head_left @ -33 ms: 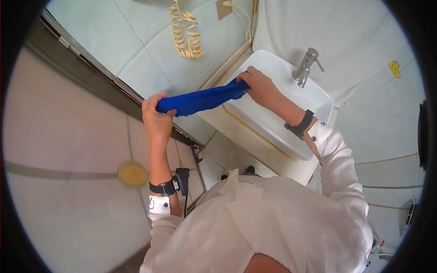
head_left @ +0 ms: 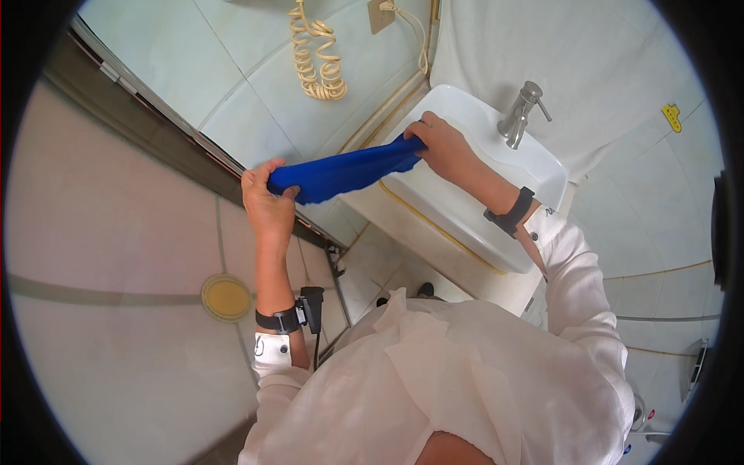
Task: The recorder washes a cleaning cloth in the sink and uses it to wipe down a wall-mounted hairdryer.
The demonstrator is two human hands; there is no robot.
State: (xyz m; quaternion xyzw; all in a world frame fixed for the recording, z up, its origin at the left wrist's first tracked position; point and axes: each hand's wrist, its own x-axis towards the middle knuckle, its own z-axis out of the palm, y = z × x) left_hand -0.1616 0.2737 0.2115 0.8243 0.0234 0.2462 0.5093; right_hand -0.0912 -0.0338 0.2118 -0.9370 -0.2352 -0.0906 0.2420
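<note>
A blue cloth (head_left: 347, 172) is stretched between my two hands, its middle sagging a little. My left hand (head_left: 267, 198) pinches one end, with the thumb in front and the fingers behind. The other end is gripped by my right hand (head_left: 448, 151), which is over the far left part of the white washbasin (head_left: 474, 236). The cloth slopes up from left to right and hangs in the air.
A chrome tap (head_left: 521, 116) stands at the basin's back. Coiled cream cord (head_left: 318, 66) hangs on the tiled wall, near a wall socket (head_left: 381, 15) with a cable. To the left is a glossy panel (head_left: 116, 232) with a round yellowish disc (head_left: 226, 297).
The lower edge of the blue cloth hangs slightly lower near my left hand. Both hands stay almost in place.
</note>
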